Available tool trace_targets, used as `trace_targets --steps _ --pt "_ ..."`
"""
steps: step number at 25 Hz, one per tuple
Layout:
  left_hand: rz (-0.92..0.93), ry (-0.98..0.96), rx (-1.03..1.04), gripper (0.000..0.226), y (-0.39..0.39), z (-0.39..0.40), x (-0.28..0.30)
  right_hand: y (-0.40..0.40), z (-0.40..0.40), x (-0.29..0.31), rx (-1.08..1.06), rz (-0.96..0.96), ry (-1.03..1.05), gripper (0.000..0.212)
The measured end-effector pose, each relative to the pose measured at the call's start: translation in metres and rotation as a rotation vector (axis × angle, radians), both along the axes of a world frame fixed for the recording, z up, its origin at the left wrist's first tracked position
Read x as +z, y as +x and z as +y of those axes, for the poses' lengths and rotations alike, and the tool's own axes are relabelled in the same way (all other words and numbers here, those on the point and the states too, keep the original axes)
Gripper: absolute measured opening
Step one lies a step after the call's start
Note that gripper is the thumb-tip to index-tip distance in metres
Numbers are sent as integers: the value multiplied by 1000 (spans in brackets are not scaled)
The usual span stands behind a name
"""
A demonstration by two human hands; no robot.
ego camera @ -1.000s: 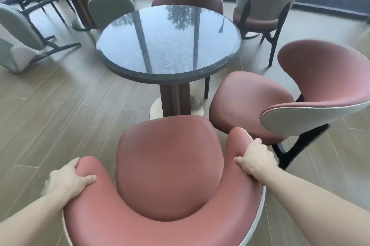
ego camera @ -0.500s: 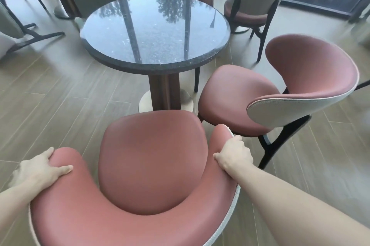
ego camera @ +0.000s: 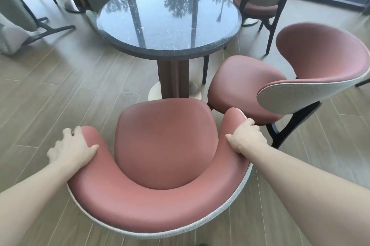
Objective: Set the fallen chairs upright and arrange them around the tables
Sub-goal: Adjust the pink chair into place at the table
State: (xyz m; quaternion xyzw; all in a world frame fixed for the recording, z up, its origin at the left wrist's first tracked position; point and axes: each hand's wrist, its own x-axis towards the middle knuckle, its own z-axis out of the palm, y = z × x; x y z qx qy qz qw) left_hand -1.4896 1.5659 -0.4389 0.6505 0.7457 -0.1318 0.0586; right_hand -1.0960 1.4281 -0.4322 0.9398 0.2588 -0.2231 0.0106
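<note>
Both arms outstretched, left hand (ego camera: 73, 146) and right hand (ego camera: 246, 137) gripping

Head camera, one wide-angle view
It looks forward and steeply down from just behind the near pink chair (ego camera: 166, 157), facing the round worktop (ego camera: 168, 19) and the floor (ego camera: 60, 89) around it
</note>
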Motion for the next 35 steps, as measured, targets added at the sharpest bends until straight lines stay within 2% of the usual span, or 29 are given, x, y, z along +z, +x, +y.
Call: trace_targets --steps 2,3,7,10,15,18,21,26,35 --pt "121 7 -248 80 15 -16 10 -9 -6 12 54 -2 -71 96" --pt "101 8 -349 80 28 -25 17 -12 -8 23 115 -20 -103 94" --pt "-215 -58 -454 74 115 -60 57 13 -17 97 413 -38 -39 53" --pt "-353 -55 -547 70 203 -81 102 73 -32 163 474 -61 22 41" --pt "-127 18 -1108 66 357 -87 175 203 -69 254 621 -124 13 48" --pt "-186 11 -1095 59 462 -94 206 286 -84 292 565 -165 62 47" --pt "-200 -52 -1079 58 552 -115 201 347 -95 292 546 -115 110 44" --pt "-174 -145 -1109 65 646 -145 165 403 -82 254 560 17 168 41" --pt "-255 -325 -988 77 770 -88 87 513 21 148 636 86 -52 39"
